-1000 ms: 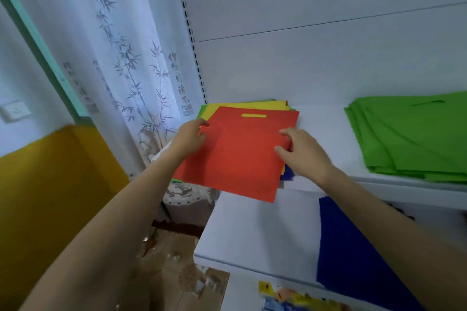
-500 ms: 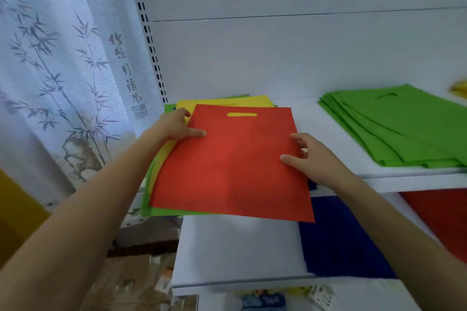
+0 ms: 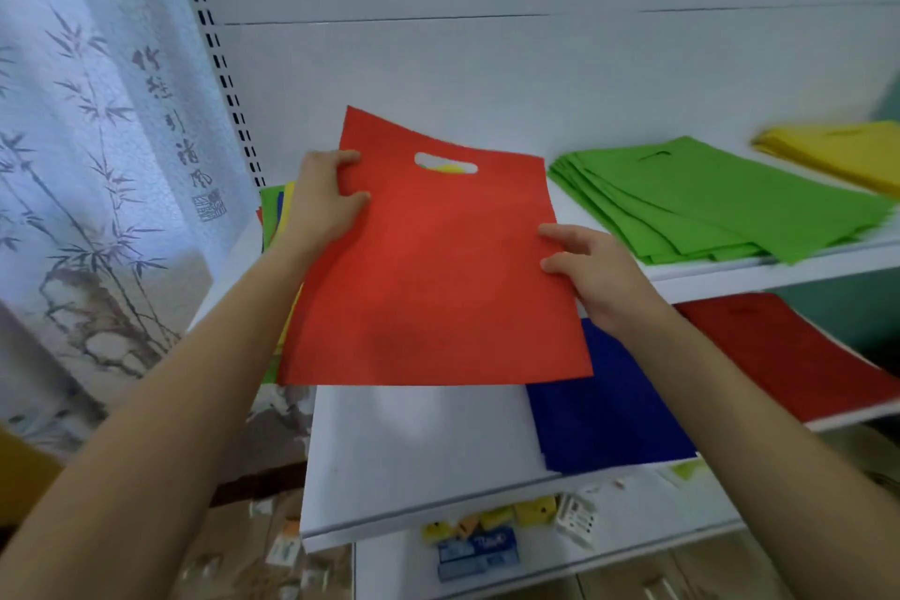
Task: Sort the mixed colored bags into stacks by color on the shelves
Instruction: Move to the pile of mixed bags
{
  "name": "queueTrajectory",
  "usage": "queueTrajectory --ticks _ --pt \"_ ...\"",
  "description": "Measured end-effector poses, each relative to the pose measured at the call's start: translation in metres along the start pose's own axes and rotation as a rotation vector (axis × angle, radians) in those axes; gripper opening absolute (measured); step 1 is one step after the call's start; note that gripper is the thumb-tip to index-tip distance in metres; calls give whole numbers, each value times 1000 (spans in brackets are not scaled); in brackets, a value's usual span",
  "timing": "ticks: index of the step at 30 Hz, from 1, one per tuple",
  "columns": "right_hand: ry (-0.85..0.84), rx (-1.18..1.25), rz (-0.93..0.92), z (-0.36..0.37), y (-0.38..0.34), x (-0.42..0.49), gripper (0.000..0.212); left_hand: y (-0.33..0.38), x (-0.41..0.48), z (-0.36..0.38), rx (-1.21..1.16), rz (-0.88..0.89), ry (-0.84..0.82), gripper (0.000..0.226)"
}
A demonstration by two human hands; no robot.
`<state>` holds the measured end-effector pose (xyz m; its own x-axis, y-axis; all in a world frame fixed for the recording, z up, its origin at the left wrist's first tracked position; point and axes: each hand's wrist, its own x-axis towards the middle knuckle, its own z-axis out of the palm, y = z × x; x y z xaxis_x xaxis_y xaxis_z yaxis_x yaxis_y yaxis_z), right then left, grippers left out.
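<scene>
Holding red bag [image 3: 428, 268] now raised off mixed pile [image 3: 271, 214], left hand [image 3: 321, 200], right hand [image 3: 596, 270] gripping its edges

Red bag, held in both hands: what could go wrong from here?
1. The left hand and right hand grip the limp red bag only at its side edges; it may fold when laid down.
2. The red stack lies next to the blue stack on the lower shelf; a careless drop could overlap blue.

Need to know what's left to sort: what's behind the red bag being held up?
Yellow shows through the handle slot of the red bag; green, blue and yellow edges of the mixed pile stick out at its left. The rest of the pile is covered.
</scene>
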<state>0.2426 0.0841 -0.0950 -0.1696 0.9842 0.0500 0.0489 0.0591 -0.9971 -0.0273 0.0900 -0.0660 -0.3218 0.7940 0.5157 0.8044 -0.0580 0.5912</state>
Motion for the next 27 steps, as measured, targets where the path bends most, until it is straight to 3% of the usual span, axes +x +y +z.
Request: queueTrajectory --ticks 4,12,20,24,27 --pt "105 21 -36 -34 15 -32 41 36 -32 17 -176 81 174 49" --pt "325 -408 -212 -188 92 -129 48 148 -144 130 -431 181 119 42" --pt "439 -479 107 -350 208 -236 49 239 -325 317 -441 39 -219 44" --pt "388 -488 317 -395 261 -277 47 250 -392 378 -382 -184 -395 38" --pt "330 -532 393 -419 290 -287 47 250 -419 412 -308 -200 -479 35"
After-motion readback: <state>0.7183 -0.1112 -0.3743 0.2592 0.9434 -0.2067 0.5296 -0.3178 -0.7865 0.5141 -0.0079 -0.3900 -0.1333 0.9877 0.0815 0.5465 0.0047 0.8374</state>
